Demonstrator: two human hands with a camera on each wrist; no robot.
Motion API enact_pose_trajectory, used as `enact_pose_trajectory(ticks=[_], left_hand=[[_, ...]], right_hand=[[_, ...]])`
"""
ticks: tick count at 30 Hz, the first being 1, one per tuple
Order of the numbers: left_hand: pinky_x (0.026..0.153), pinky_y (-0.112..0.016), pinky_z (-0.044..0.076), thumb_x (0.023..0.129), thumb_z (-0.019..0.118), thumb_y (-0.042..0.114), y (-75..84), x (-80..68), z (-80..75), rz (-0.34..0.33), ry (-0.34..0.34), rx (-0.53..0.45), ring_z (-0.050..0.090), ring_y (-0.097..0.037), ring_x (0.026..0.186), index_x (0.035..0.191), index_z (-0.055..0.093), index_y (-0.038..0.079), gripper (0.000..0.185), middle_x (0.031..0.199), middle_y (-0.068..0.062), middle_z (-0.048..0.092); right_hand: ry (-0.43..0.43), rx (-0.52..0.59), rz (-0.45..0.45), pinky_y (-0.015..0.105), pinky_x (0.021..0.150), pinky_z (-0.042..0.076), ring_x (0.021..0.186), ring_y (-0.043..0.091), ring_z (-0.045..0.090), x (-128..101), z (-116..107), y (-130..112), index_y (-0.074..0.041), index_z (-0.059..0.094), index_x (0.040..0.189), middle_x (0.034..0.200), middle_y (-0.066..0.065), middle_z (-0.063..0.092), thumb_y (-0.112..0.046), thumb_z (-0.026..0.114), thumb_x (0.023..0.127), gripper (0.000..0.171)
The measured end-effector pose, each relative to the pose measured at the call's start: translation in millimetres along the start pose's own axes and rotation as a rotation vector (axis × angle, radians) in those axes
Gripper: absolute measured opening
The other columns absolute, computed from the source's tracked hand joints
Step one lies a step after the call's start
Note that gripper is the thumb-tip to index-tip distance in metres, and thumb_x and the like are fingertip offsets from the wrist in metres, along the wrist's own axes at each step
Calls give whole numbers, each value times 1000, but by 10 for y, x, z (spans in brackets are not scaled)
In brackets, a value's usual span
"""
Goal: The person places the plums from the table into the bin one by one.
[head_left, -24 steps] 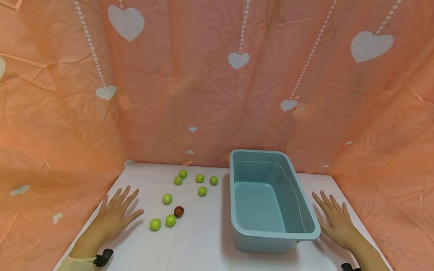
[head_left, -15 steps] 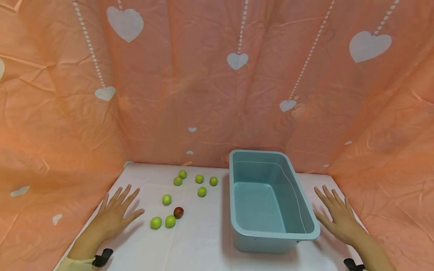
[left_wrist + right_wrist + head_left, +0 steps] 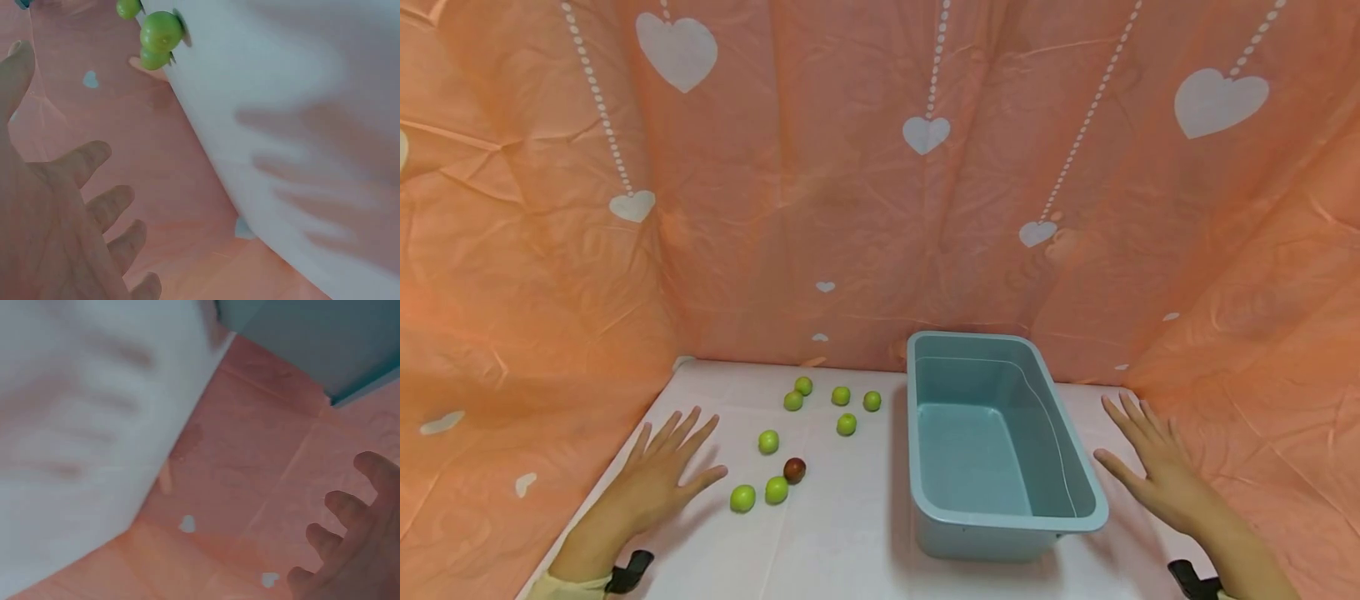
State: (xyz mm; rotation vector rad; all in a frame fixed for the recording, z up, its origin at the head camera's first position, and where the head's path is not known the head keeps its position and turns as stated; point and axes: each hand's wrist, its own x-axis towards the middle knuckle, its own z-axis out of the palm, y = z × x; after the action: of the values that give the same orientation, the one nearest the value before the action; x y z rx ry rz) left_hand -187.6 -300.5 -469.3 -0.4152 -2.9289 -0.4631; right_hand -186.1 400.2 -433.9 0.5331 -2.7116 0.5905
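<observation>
My left hand [image 3: 651, 483] hovers over the left side of the white table with its fingers spread, holding nothing. To its right lie several small round green fruits [image 3: 742, 498] and one dark red-brown fruit [image 3: 794, 470], which sits against a green one. On the other side, my right hand [image 3: 1165, 479] is held in the air with fingers spread, just right of a grey-blue plastic tub [image 3: 1009, 522]. Nothing shows inside the tub. Shadows of the hands fall on the table in both wrist views, and green fruits [image 3: 161, 32] appear at the top of the left one.
The white-covered table [image 3: 842, 533] is walled in by an orange-pink cloth [image 3: 850, 208] with white hearts at the back and both sides. More green fruits [image 3: 841, 396] lie towards the back edge, left of the tub. Black straps [image 3: 629, 572] circle the wrists.
My right hand has shifted a little to the right and away from the tub, its thumb spreading out. The left hand has drifted slightly right. The fruits and tub stay put.
</observation>
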Motion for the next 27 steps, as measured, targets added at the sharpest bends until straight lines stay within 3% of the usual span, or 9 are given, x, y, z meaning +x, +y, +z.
enact_pose_trajectory(ticks=[10,20,27], left_hand=[[128,-68,9,99,69,60,143,-3,-35,40,1,10,27,-52,157,164,46,12,83,171,-24,34],[119,-68,33,95,74,61,180,-38,94,115,-16,-13,45,-48,148,158,54,12,83,159,-22,52],[109,-65,48,93,73,68,195,-54,175,86,-85,-29,58,-42,137,152,60,14,81,148,-14,61]], right_hand=[[17,-20,-84,54,130,-17,167,24,-2,55,-124,-253,-17,28,172,178,18,16,-25,72,103,82],[28,-47,-221,26,130,-9,163,1,3,105,-134,-533,-8,30,170,177,13,24,-27,85,92,97],[-7,-48,-241,20,129,-6,164,3,3,70,-89,-684,-2,30,168,175,16,28,-30,86,91,100]])
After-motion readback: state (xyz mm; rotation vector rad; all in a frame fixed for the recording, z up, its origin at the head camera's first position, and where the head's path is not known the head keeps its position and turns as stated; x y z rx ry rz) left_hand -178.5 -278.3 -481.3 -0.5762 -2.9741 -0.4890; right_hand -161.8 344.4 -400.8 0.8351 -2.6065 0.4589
